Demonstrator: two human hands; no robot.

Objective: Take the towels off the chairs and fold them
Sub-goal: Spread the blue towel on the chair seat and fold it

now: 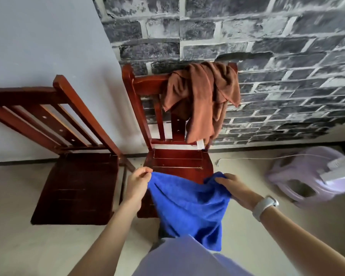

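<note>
A blue towel (187, 208) hangs between my two hands over the front of the middle chair's seat (177, 162). My left hand (136, 185) pinches its top left corner. My right hand (232, 189), with a white watch on the wrist, grips the top right corner. The towel's lower part drapes down against my clothing. A brown towel (201, 98) lies bunched over the top right of that chair's backrest, hanging down to the seat. The second wooden chair (76, 184) on the left carries no towel.
Both chairs stand against the wall, the middle one in front of grey brick-pattern wallpaper. A pale purple plastic stool (307, 180) lies on the floor at the right, with a thin cable running along the floor beside it.
</note>
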